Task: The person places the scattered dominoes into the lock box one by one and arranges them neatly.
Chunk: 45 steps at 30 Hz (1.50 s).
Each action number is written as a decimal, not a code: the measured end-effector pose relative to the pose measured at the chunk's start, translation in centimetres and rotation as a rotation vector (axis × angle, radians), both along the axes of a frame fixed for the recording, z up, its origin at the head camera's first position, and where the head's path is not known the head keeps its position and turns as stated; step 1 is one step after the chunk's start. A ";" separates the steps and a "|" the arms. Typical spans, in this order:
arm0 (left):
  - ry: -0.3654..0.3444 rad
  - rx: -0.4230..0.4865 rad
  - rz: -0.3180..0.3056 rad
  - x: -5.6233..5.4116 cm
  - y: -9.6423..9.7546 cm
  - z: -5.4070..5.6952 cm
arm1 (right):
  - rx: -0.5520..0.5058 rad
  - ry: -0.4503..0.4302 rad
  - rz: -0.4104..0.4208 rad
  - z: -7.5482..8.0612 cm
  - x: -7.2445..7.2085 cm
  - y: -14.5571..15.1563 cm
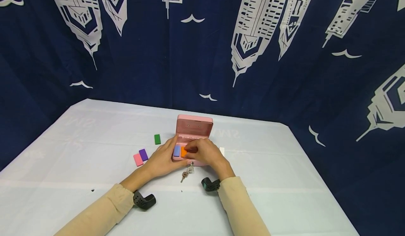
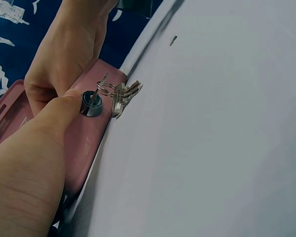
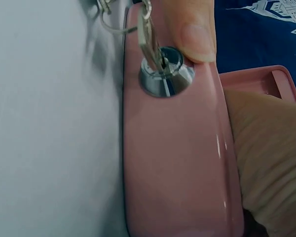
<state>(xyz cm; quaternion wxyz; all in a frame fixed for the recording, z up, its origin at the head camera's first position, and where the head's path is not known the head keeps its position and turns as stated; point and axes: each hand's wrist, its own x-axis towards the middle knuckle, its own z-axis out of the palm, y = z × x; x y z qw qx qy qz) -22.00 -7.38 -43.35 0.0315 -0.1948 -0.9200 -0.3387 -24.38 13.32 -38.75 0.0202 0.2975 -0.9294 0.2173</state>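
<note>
A pink metal cash box (image 3: 177, 163) stands on the table with its lid (image 1: 194, 126) raised. My left hand (image 1: 162, 160) grips its left side, thumb along the front wall beside the round lock (image 2: 92, 104). A key sits in this lock, and a ring with more keys (image 1: 187, 172) hangs from it. Inside the box lie a light blue block (image 1: 177, 151) and an orange block (image 1: 183, 152). My right hand (image 1: 205, 153) reaches into the box from the right, its curled fingers pinching the orange block, whose right part they cover.
Left of the box lie a green block (image 1: 157, 139), a purple block (image 1: 143, 155) and a pink block (image 1: 138, 159), the last two touching. A white block (image 1: 222, 151) shows behind my right hand. A dark blue printed curtain (image 1: 190, 53) hangs behind the white table (image 1: 300, 194).
</note>
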 end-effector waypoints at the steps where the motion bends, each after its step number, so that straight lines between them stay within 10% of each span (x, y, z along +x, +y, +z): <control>1: -0.001 -0.003 0.001 0.0 0.0 0.0 | 0.000 -0.003 -0.008 0.0 0.0 -0.1; 28: 0.019 -0.011 -0.009 0.1 0.1 0.1 | 0.014 -0.007 -0.102 -0.5 -0.2 -0.4; 45: 0.009 -0.003 -0.003 0.1 0.3 0.2 | -0.078 -0.068 0.002 -0.1 -0.2 0.6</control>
